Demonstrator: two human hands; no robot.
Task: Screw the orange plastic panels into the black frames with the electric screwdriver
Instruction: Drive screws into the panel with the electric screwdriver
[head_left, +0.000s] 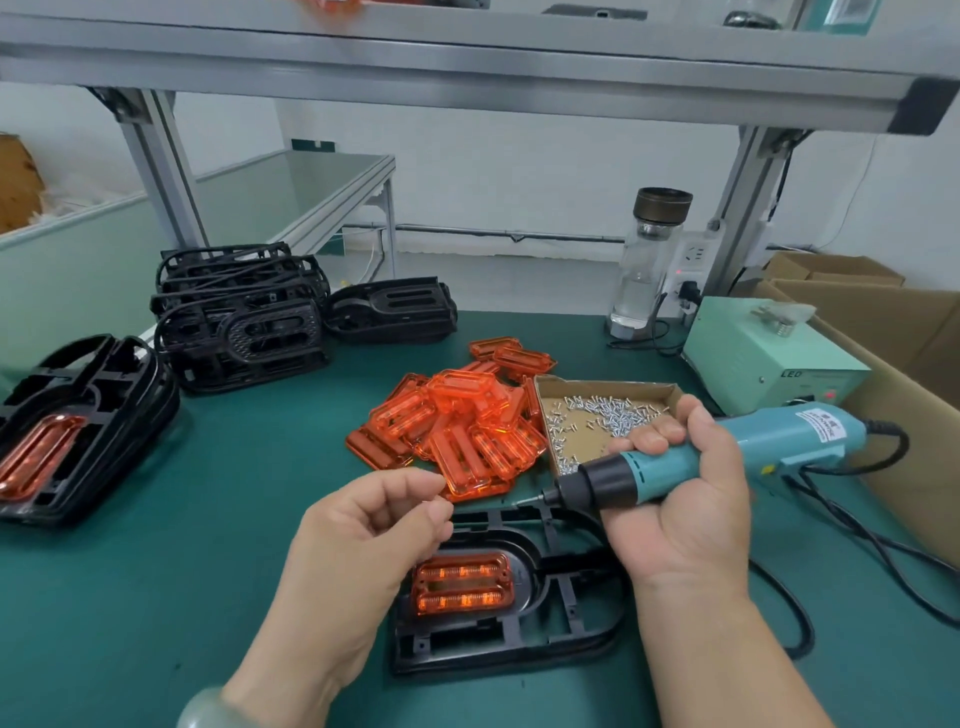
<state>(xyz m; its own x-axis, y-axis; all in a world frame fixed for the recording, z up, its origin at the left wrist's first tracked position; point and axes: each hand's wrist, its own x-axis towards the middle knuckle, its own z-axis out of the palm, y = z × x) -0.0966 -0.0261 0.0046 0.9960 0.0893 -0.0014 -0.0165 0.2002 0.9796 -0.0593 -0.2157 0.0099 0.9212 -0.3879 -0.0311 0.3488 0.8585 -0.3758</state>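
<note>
A black frame (519, 639) lies flat on the green desk (208, 571) directly below the person, and everything else is placed from it. An orange panel (462, 582) sits in the frame's oval opening, at its left half.

Above the frame's right end, the right hand (685, 499) grips the electric screwdriver (727, 452), its fingers (649, 436) wrapped round the teal barrel. The tool lies nearly level, with its black nose and bit pointing left over the frame's far edge and not touching it. Its cable (831, 525) trails off to the frame's right.

Over the frame's left end hovers the left hand (374, 525), fingers curled, with thumb and forefinger (410, 486) pressed tip to tip. Whether a screw sits between them is too small to tell.

Just beyond the frame lies a loose heap of orange panels (457, 431). Beside the heap, beyond the frame's right end, is a cardboard tray (670, 389) strewn with small silver screws (602, 415).

Far left of the frame is a pile of frames already carrying orange panels (78, 426). Beyond and to its left stands a stack of bare black frames (244, 317).

Well beyond the frame's right end are a pale green power box (769, 358) and a glass bottle (649, 260).
</note>
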